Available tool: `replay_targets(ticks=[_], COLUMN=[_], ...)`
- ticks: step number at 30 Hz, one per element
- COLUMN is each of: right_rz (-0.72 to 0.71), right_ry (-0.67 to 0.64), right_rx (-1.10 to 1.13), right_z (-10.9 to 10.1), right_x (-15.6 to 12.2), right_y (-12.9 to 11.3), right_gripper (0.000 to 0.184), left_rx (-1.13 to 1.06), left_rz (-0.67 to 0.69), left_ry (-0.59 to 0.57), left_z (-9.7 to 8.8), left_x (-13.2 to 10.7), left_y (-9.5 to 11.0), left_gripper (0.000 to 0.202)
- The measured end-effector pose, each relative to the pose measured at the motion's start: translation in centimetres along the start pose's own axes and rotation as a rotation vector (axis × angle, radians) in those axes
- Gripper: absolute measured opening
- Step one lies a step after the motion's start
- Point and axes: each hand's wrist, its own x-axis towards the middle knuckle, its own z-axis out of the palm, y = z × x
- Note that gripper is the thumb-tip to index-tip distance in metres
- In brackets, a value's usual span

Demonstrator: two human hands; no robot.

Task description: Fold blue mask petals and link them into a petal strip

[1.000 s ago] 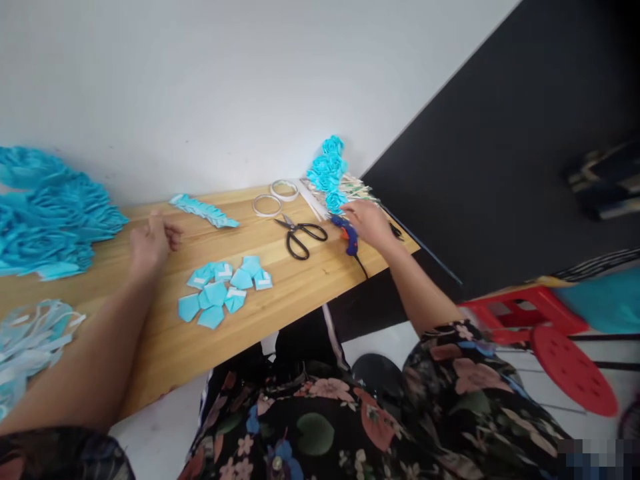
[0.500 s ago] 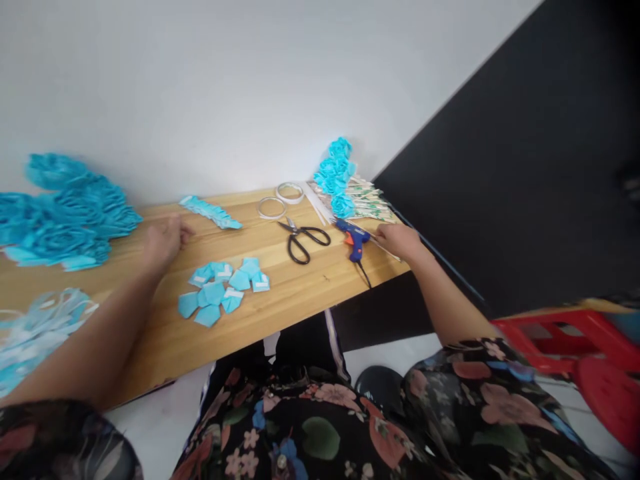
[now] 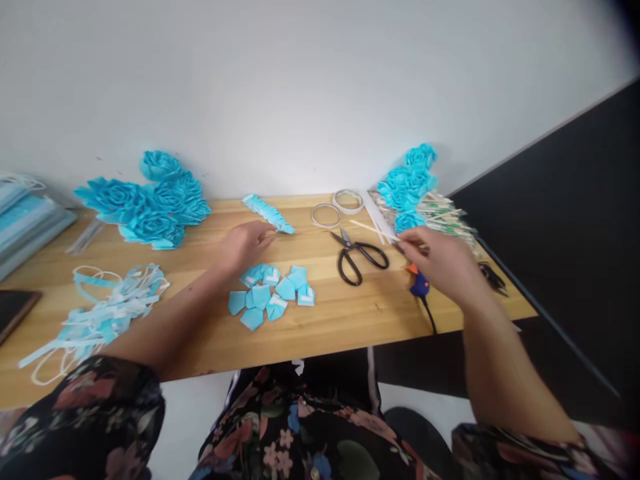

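**While the right hand pinches a stick, the left lies slack by the petals**

Where the frame cuts the far left, a stack of pale blue sheets (image 3: pixel 27 217) and a dark flat thing (image 3: pixel 14 305) show only in part. Next comes a tangle of blue and white ribbon (image 3: pixel 103 312) near the front edge of the wooden table (image 3: pixel 350 320), with a heap of blue paper roses (image 3: pixel 150 207) back against the wall. Bare wood lies open between tangle and forearm, and along the near edge.

The left hand (image 3: pixel 245 243) rests palm down, fingers loosely curled and holding nothing. Its tips are just short of a strip of folded blue pieces (image 3: pixel 267 213). Just in front lies a cluster of blue paper petals (image 3: pixel 270 293).

Further right, two tape rolls (image 3: pixel 326 215) sit near the wall, and black scissors (image 3: pixel 357 253) lie open in front of them. The right hand (image 3: pixel 440 263) pinches a thin wooden stick (image 3: pixel 373 229) at one end between thumb and fingertips. The rest of the stick slants above the scissors.

A glue gun (image 3: pixel 419 285) is mostly hidden under that hand. Only its blue body, a bit of orange and its cord, which runs off the front edge, can be seen. Roses on sticks (image 3: pixel 410 183) lie at the far right end of the table. A small black object (image 3: pixel 493 277) near the corner is too blurred to make out.
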Motion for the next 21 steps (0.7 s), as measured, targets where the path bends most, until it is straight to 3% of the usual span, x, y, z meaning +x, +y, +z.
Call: replay_targets(ticks=[5,9,14,18,21], right_rz=[-0.21,-0.261,-0.384,-0.482,-0.545], right_ry=[-0.009,-0.01,-0.033,-0.127,-0.166], right_rx=[0.099,0.18,0.232,0.191,0.146], right_z=[4.6,6.4,8.2,8.9,8.7], right_x=[3.8,6.0,7.3,7.2,7.2], right_y=[-5.1,-7.1,-8.6,-9.2,-9.2], right_gripper=[0.018,0.017,0.015,0.017,0.019], left_rx=[-0.017,-0.007,0.012,0.014,0.021], left_rz=[0.004,-0.018,-0.025,0.101,0.139], left_ry=[0.002,0.048,0.106,0.005,-0.041], left_z=[2.0,1.6,-0.6,-1.0,-0.7], left_x=[2.4,2.7,-0.7,-4.1,-5.1], left_y=[-0.2,-1.4,-3.1,-3.2,-3.2], left_gripper=[0.023,0.021,0.021,0.025,0.026])
